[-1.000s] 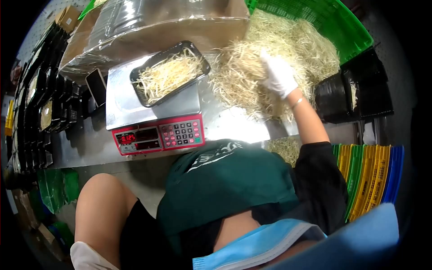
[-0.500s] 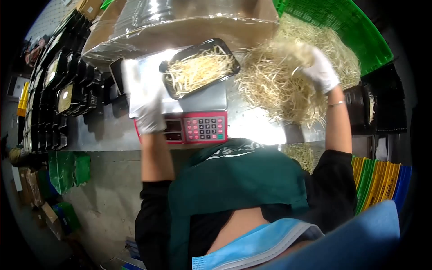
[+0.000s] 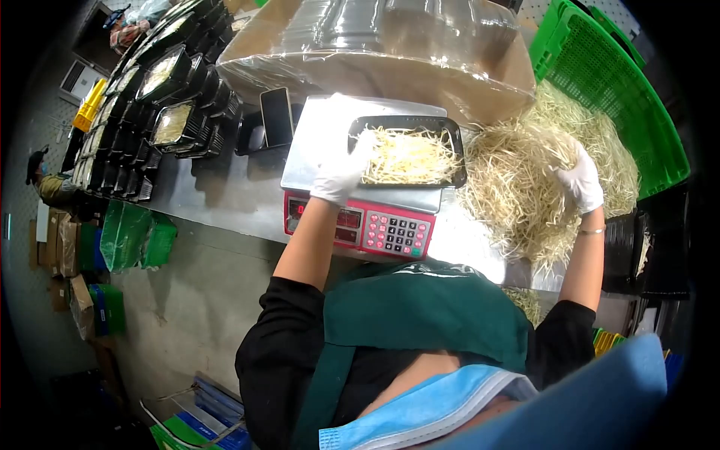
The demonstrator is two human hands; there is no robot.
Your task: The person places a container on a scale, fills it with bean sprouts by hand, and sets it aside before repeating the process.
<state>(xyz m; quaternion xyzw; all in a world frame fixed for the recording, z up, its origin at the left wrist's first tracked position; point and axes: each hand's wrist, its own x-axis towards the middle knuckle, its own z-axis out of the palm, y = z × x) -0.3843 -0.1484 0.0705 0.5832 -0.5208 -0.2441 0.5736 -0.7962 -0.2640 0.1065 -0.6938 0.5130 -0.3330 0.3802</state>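
Observation:
A black tray filled with pale bean sprouts sits on the steel pan of a red-fronted scale. My left hand, in a white glove, grips the tray's left end. My right hand, also gloved, rests in the big heap of bean sprouts to the right of the scale, fingers curled into the sprouts.
A plastic-wrapped cardboard box stands behind the scale, with a phone to its left. Rows of filled black trays line the far left. A green crate lies tipped at right, empty black trays below it.
My left hand rose from beside my leg and now grips the tray on the scale. My right hand stayed in the sprout heap. The view swung to the left.

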